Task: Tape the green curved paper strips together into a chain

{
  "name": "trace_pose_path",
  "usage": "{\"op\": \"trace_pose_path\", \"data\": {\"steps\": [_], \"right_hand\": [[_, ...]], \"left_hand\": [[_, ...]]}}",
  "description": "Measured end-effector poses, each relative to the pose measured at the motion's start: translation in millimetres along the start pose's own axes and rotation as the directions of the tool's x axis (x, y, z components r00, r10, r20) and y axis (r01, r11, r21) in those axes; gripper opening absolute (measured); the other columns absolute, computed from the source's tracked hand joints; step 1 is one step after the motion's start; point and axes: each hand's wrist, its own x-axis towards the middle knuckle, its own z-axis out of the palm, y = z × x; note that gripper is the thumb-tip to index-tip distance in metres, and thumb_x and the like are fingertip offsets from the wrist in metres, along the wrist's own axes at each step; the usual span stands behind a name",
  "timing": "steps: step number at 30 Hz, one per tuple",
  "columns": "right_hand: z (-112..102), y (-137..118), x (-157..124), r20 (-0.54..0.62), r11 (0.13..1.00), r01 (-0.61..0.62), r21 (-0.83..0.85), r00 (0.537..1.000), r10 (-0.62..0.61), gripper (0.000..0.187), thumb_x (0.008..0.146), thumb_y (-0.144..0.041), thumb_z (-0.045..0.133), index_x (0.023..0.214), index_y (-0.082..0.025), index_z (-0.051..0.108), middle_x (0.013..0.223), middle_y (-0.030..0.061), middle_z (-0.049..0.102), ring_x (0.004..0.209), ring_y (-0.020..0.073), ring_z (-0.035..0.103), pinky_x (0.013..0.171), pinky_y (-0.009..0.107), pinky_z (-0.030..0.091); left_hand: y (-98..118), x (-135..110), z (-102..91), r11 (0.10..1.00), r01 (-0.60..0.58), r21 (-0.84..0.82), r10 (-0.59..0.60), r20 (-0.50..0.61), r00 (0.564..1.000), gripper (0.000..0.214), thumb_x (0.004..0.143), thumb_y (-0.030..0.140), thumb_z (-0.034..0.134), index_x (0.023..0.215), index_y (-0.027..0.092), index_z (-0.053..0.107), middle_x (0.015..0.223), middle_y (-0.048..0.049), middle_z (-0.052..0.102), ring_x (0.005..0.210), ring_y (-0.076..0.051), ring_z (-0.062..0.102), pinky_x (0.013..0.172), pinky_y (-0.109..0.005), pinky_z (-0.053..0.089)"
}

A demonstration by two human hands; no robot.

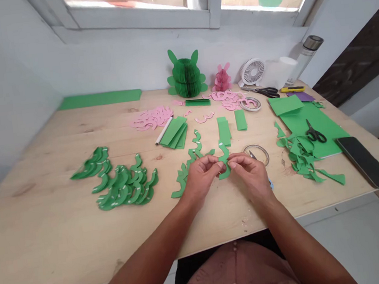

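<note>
Between my two hands is a wavy green paper cutout with a small white strip near its top. My left hand pinches its left edge. From the other side, the closed fingertips of my right hand meet its middle. Just left of my left hand lie more wavy green cutouts. A ring of tape sits beyond my right hand, with a scissor blade across it and a blue handle partly hidden under the hand. Farther left is a pile of green cutouts with white strips.
Pink cutouts, folded green papers and a white pen lie ahead. Paper figures in green and pink stand by the wall near a small fan. At right are green scraps, black scissors and a phone.
</note>
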Motion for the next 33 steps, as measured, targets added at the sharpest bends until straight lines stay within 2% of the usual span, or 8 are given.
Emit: {"op": "trace_pose_path", "data": {"steps": [10, 18, 22, 26, 33], "right_hand": [[2.2, -3.2, 0.5, 0.004, 1.0, -0.004, 0.03, 1.0, 0.004, 0.015, 0.083, -0.024, 0.055, 0.077, -0.023, 0.07, 0.09, 0.0032, 0.064, 0.09, 0.0176, 0.058, 0.084, 0.032, 0.042], [2.6, -4.0, 0.6, -0.004, 0.999, -0.048, 0.013, 0.999, 0.048, 0.016, 0.08, -0.028, 0.058, 0.07, -0.021, 0.068, 0.089, 0.004, 0.064, 0.091, 0.0188, 0.058, 0.084, 0.034, 0.043], [2.3, -1.6, 0.3, -0.017, 0.997, -0.073, 0.022, 0.997, 0.074, 0.02, 0.077, -0.032, 0.062, 0.062, -0.019, 0.062, 0.081, 0.0036, 0.062, 0.081, 0.0176, 0.057, 0.077, 0.032, 0.043], [2.7, -0.5, -0.4, -0.04, 0.989, -0.131, 0.063, 0.99, 0.133, 0.018, 0.074, -0.034, 0.065, 0.064, -0.019, 0.06, 0.074, 0.0013, 0.061, 0.072, 0.0153, 0.055, 0.07, 0.03, 0.043], [3.2, -0.8, -0.4, -0.003, 0.965, -0.202, 0.169, 0.979, 0.206, 0.015, 0.071, -0.03, 0.068, 0.066, -0.019, 0.059, 0.068, -0.0015, 0.06, 0.067, 0.013, 0.053, 0.066, 0.027, 0.041]], "left_hand": [[1.3, -0.6, 0.9, 1.0, 0.013, 0.009, -0.013, -0.008, 1.0, 0.013, 0.064, 0.027, 0.067, 0.062, 0.017, 0.059, 0.06, 0.0001, 0.064, 0.059, -0.011, 0.055, 0.058, -0.023, 0.039], [1.9, -0.9, 1.6, 1.0, 0.001, 0.008, 0.0, -0.038, 0.999, 0.013, 0.065, 0.026, 0.067, 0.063, 0.017, 0.058, 0.061, -0.0002, 0.064, 0.062, -0.013, 0.059, 0.06, -0.024, 0.042], [2.3, -1.5, 1.4, 1.0, -0.017, 0.024, 0.018, -0.042, 0.999, 0.011, 0.066, 0.024, 0.066, 0.062, 0.017, 0.058, 0.059, 0.0008, 0.063, 0.059, -0.013, 0.058, 0.059, -0.024, 0.042], [2.0, -0.7, -0.2, 1.0, -0.019, 0.024, 0.02, -0.026, 0.999, 0.011, 0.066, 0.023, 0.066, 0.061, 0.017, 0.059, 0.056, 0.0018, 0.062, 0.057, -0.012, 0.056, 0.059, -0.024, 0.042], [3.3, -0.9, -2.1, 1.0, -0.009, 0.005, 0.009, 0.028, 1.0, 0.01, 0.067, 0.023, 0.065, 0.062, 0.017, 0.058, 0.056, 0.0027, 0.061, 0.057, -0.011, 0.055, 0.06, -0.024, 0.041]]}}
